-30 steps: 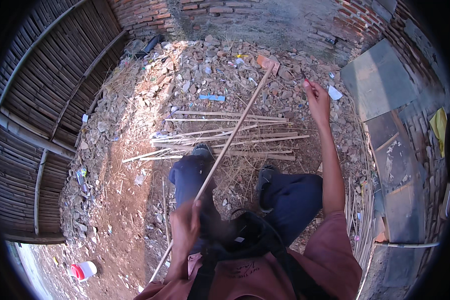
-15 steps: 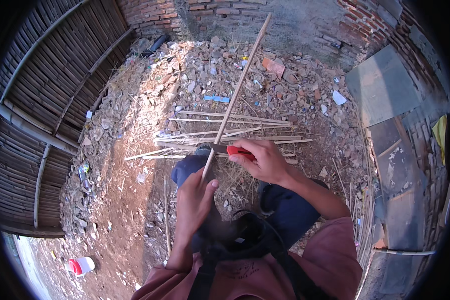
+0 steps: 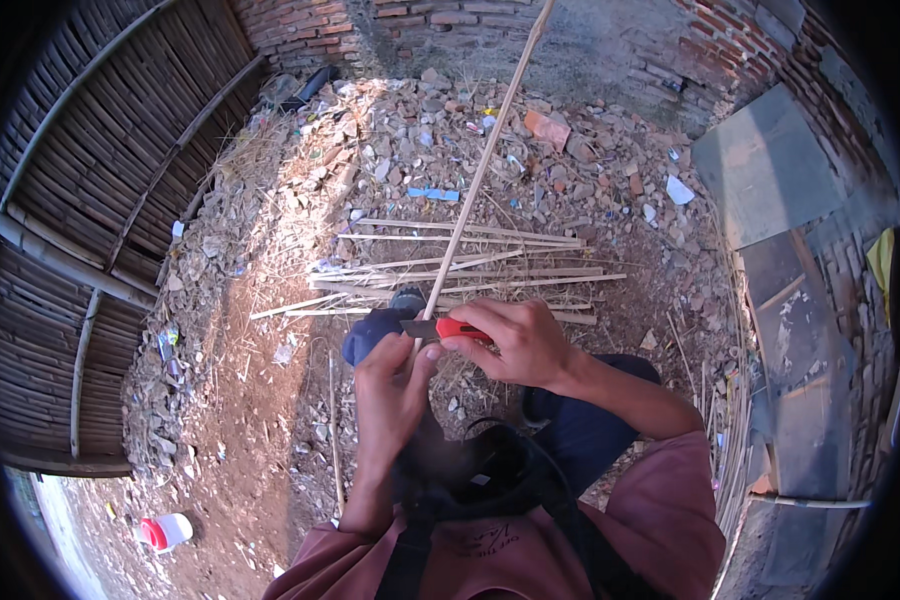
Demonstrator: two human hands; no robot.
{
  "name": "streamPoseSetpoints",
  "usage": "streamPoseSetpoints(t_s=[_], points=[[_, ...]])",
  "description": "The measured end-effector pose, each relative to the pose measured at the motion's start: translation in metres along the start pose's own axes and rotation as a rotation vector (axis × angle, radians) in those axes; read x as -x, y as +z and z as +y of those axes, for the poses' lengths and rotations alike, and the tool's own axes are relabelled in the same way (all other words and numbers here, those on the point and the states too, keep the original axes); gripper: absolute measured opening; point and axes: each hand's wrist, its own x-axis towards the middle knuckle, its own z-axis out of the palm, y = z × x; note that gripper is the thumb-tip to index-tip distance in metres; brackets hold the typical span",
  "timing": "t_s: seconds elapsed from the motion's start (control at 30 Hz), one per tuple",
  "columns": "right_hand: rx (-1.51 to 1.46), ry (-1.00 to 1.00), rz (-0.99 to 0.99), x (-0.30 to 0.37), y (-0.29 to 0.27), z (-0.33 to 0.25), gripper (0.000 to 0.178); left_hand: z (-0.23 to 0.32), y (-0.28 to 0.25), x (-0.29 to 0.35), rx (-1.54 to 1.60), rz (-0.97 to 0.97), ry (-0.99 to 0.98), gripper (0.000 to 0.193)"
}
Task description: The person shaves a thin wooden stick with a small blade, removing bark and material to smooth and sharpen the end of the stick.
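Observation:
My left hand (image 3: 390,385) grips the lower end of a long pale bamboo strip (image 3: 480,180), which slants up and away to the right. In my right hand (image 3: 522,345) is a red-handled utility knife (image 3: 460,329). Its grey blade lies across the strip, just above my left fingers and thumb. Below the held strip, several cut bamboo strips (image 3: 530,275) lie roughly crosswise in a loose pile on the ground. The strip's lowest end is hidden in my left hand.
Rubble (image 3: 410,140) and dry shavings cover the ground ahead, up to a brick wall (image 3: 450,35). A bamboo-slat wall (image 3: 80,240) stands at left, grey boards (image 3: 765,170) lean at right. A white container with a red part (image 3: 170,531) lies at lower left.
My right hand has drawn the knife down along the strip toward my left hand. The strip has tilted slightly, its far end now reaching the top edge of the view.

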Motion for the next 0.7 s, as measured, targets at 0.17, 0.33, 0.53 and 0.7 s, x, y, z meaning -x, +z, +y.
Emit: streamPoseSetpoints(t_s=[0.17,0.33,0.53,0.7], points=[[0.018,0.001,0.043,0.000,0.000,-0.001,0.025,0.008,0.002,0.000,0.035,0.011,-0.070,0.019],[0.081,0.007,0.027,0.000,-0.005,-0.003,0.024,0.006,0.004,0.002,0.078,0.036,-0.077,0.020],[0.022,0.032,0.165,-0.010,-0.016,0.013,0.025,0.006,0.001,0.008,0.026,-0.014,-0.100,0.034],[0.035,0.042,0.161,-0.013,-0.020,0.012,0.025,0.002,0.002,0.009,0.054,-0.005,-0.101,0.035]])
